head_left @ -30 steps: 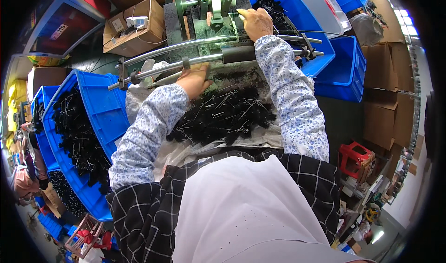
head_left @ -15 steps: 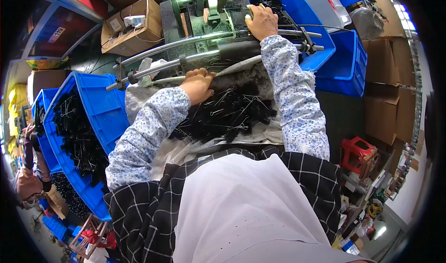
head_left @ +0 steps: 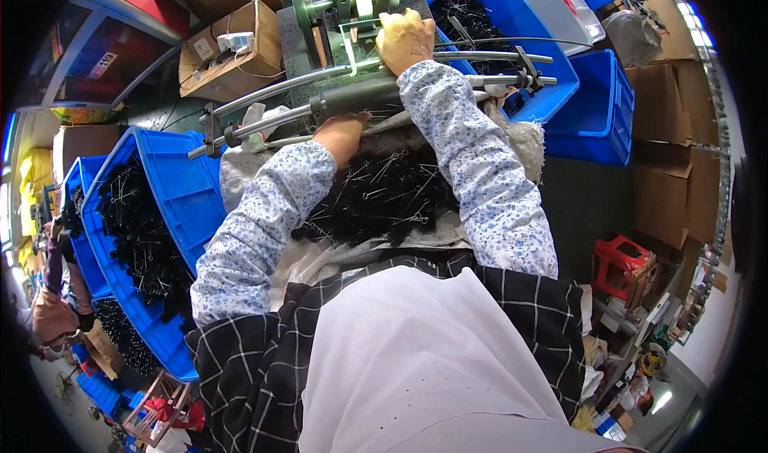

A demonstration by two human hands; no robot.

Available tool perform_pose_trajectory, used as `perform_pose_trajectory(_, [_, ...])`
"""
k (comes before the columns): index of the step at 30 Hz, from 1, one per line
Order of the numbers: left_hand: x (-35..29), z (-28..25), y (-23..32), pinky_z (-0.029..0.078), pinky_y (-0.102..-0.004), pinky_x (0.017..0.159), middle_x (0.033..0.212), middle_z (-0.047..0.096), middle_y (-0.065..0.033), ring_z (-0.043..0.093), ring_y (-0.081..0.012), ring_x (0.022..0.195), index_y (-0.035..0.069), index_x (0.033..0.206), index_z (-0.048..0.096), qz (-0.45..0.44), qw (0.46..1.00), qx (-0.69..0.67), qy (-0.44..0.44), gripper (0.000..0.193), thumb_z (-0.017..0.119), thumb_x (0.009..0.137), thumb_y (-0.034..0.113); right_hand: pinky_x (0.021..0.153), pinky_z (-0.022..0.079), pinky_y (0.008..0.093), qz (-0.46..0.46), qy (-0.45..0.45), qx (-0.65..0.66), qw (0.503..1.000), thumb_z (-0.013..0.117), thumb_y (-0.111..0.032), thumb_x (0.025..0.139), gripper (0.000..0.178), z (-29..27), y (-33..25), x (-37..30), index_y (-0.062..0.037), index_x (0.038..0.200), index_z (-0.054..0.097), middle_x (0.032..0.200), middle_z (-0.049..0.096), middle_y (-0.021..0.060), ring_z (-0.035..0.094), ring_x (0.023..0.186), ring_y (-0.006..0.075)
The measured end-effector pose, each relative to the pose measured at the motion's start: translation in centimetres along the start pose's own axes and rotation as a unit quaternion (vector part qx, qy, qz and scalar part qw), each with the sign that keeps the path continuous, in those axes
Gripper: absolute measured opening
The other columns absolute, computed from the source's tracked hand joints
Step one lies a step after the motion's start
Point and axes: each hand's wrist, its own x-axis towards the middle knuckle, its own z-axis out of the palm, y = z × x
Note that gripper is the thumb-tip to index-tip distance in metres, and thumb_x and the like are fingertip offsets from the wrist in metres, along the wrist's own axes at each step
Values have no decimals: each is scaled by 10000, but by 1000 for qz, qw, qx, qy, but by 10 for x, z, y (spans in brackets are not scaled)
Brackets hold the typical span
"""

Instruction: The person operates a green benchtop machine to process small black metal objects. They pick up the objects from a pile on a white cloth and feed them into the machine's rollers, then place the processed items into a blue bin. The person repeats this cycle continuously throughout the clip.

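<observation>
My right hand [head_left: 406, 41] is at the front of the green-and-grey machine [head_left: 340, 9], its fingers curled closed near the light strip. Whatever they grip is too small or hidden to make out. My left hand [head_left: 342, 137] is lower, against the dark sleeve [head_left: 362, 98] on the metal rail [head_left: 280, 120]. Its thumb shows on the right, but its other fingers are mostly hidden. Below both hands, a heap of small black brushes with looped wire stems [head_left: 380, 193] lies on a pale cloth [head_left: 300, 261] before me.
Blue bins of black brushes stand at left [head_left: 178, 189] and far right [head_left: 524, 33]. Another blue bin [head_left: 592, 117] is beside the latter. An open cardboard box [head_left: 228, 57] sits left of the machine. A red stool [head_left: 620, 263] is at right; a person [head_left: 54, 309] is at far left.
My right hand has moved left, from the machine's right side to its front. The dark sleeve has shifted left along the rail. My left hand has turned slightly, with its fingers now less visible.
</observation>
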Motion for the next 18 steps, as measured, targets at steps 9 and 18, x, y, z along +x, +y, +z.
perform_pose_trajectory(9, [0,0,4,438,-426,828,923,583,-187,556,-354,963,49,1013,599,10,1000,9,14,231,455,869,158,810,402,432,27,-43,-53,997,584,-319,774,265,-14,79,-1,-176,980,667,930,647,30,546,976,218])
perform_pose_trajectory(18, [0,0,3,418,-423,846,961,599,-205,552,-373,948,62,1088,555,29,996,-72,50,248,504,866,160,811,463,416,28,-142,-90,985,462,-216,874,240,-37,113,30,-245,1054,619,985,630,56,580,972,255])
